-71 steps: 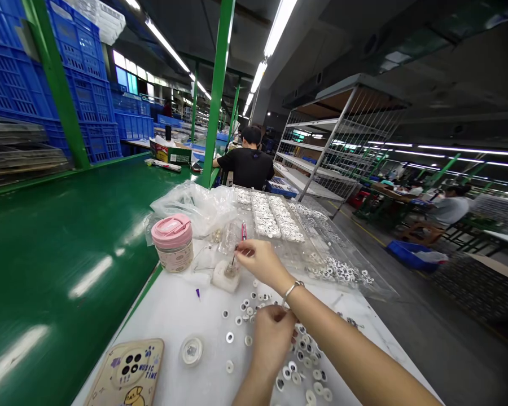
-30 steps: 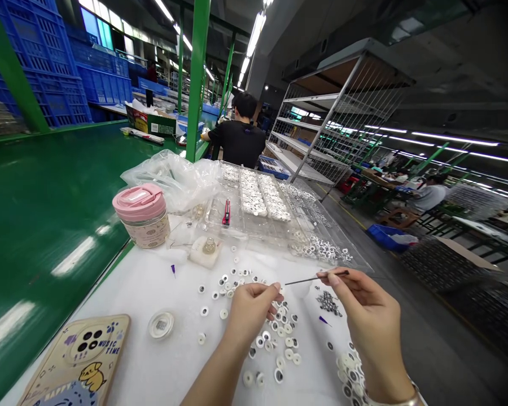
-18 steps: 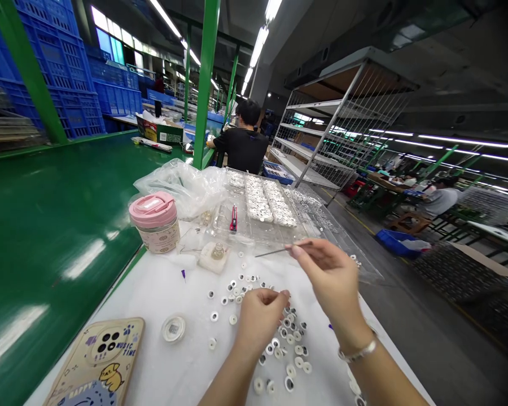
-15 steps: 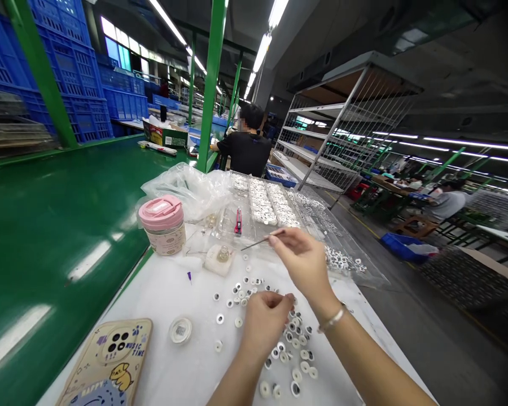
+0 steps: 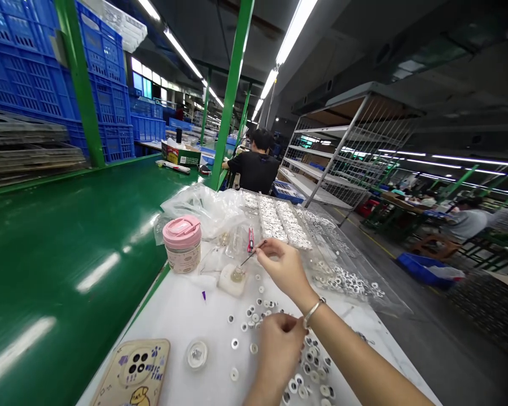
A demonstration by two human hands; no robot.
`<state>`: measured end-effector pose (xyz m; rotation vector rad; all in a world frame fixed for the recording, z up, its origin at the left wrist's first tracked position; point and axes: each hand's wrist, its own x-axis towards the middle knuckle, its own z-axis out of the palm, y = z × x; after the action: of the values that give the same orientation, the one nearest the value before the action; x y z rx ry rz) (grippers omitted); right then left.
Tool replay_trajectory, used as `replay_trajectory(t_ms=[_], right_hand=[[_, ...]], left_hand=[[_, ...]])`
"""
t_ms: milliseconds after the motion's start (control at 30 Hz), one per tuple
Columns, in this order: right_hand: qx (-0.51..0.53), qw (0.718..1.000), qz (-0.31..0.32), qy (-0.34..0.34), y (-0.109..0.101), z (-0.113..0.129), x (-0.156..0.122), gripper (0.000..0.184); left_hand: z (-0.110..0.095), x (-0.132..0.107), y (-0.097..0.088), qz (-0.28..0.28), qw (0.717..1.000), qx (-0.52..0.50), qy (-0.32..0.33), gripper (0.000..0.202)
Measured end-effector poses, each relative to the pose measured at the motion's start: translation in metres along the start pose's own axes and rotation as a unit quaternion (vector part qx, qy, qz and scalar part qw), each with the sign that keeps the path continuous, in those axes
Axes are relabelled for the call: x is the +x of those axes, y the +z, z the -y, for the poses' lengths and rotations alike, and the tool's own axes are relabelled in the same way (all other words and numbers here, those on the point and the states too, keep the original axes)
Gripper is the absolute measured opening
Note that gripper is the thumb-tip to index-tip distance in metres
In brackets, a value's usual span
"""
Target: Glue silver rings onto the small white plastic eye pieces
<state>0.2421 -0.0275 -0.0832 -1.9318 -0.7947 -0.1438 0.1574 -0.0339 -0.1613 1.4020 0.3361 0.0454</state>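
My right hand (image 5: pixel 284 269) pinches a thin dark stick (image 5: pixel 249 257). Its lower tip is at the mouth of a small glass bottle (image 5: pixel 237 274), which stands in a whitish block (image 5: pixel 228 285) on the table. Closer to me, my left hand (image 5: pixel 281 341) is closed, thumb and fingertips together; whatever it may hold is hidden. Around and under it lie many small white rings with dark centres (image 5: pixel 254 348), some singly and some in a loose heap. A small purple tip (image 5: pixel 204 295) lies left of the block.
A pink-lidded cup (image 5: pixel 182 248), a phone (image 5: pixel 131 375) and a round clear disc (image 5: pixel 197 355) are on the left. Behind are a plastic bag (image 5: pixel 207 208), a red cutter (image 5: pixel 250 239) and trays of white parts (image 5: pixel 285 225). A co-worker (image 5: pixel 258 163) sits ahead.
My right hand has brought the stick's tip down to the bottle's mouth. The camera view has shifted, so the table appears lower and further right. My left hand stays pinched.
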Motion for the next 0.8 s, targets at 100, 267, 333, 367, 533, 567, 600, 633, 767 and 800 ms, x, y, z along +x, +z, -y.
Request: replay_trajectory(t_ms=[100, 267, 333, 367, 533, 567, 600, 633, 767, 800], right_hand=[[-0.012, 0.999, 0.030, 0.006, 0.004, -0.001, 0.001, 0.013], [-0.024, 0.995, 0.096, 0.017, 0.000, 0.003, -0.002, 0.029], [-0.034, 0.997, 0.072, 0.015, -0.014, 0.006, -0.015, 0.033], [-0.043, 0.998, 0.052, 0.011, -0.025, 0.006, -0.026, 0.030], [-0.141, 0.990, 0.008, 0.032, -0.080, -0.014, -0.098, 0.026], [-0.152, 0.988, 0.012, 0.027, -0.088, -0.021, -0.110, 0.026], [-0.154, 0.987, 0.026, 0.026, -0.093, -0.027, -0.121, 0.027], [-0.147, 0.988, 0.045, 0.026, -0.097, -0.032, -0.129, 0.028], [-0.102, 0.991, 0.087, 0.026, -0.099, -0.043, -0.140, 0.026], [-0.093, 0.992, 0.087, 0.024, -0.098, -0.043, -0.140, 0.025]], left_hand=[[0.002, 0.001, 0.001, 0.002, 1.000, -0.004, 0.002, 0.020], [0.007, 0.006, 0.000, 0.005, 1.000, -0.024, -0.002, 0.020], [0.005, 0.005, -0.001, 0.010, 0.999, -0.038, -0.003, 0.025], [0.004, 0.005, -0.002, 0.014, 0.999, -0.046, -0.003, 0.028], [-0.006, -0.001, -0.003, 0.043, 0.996, -0.076, -0.008, 0.037], [-0.007, -0.002, -0.002, 0.051, 0.996, -0.079, -0.006, 0.038], [-0.008, -0.003, -0.002, 0.062, 0.995, -0.080, -0.003, 0.039], [-0.008, -0.004, -0.002, 0.072, 0.994, -0.079, 0.000, 0.039], [-0.005, -0.008, -0.001, 0.114, 0.992, -0.059, 0.017, 0.038], [-0.005, -0.009, -0.001, 0.120, 0.991, -0.053, 0.019, 0.038]])
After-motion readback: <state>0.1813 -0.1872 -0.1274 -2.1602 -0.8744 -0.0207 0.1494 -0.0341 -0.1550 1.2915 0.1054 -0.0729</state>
